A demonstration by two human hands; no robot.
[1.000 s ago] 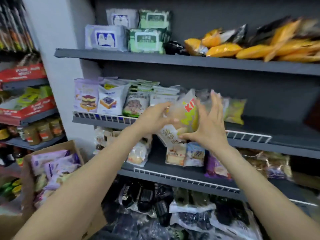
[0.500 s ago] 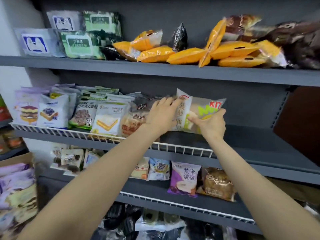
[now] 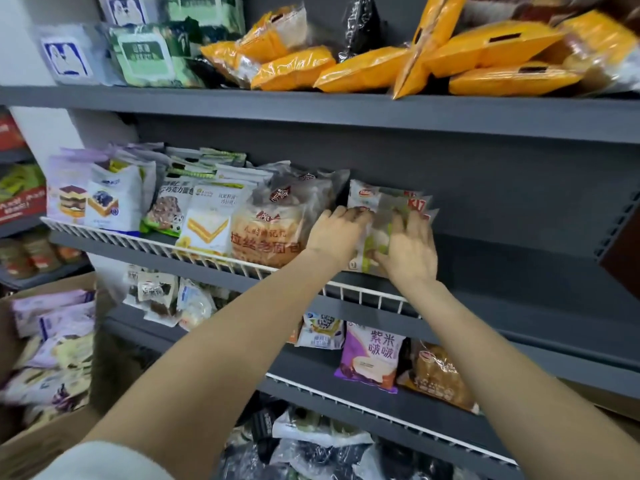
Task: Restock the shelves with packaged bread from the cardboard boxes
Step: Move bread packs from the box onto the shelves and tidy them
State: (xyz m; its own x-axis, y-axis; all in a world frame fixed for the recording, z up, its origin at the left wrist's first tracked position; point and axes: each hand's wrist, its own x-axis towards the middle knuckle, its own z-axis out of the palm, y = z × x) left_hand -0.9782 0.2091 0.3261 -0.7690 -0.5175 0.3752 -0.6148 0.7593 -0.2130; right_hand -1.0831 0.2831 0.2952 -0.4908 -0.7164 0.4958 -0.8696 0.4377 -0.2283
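Observation:
Several clear bread packs with red lettering (image 3: 389, 199) stand upright on the middle shelf (image 3: 519, 271), at the right end of the row. My left hand (image 3: 334, 233) grips the packs' left edge with curled fingers. The fingers of my right hand (image 3: 410, 252) lie spread and flat against the front pack. Just left of them stands a brown bread pack (image 3: 266, 233). At the lower left sits an opened cardboard box (image 3: 45, 441) holding purple and pale packs (image 3: 52, 323).
A white wire rail (image 3: 363, 296) runs along the middle shelf's front edge. Orange packs (image 3: 363, 71) lie on the top shelf. A purple pack (image 3: 372, 358) and others sit on the lower shelf. The middle shelf is bare to the right of my hands.
Both hands carried the packs from in front of the shelf onto the middle shelf and set them upright by the brown pack. My right hand's fingers moved onto their front.

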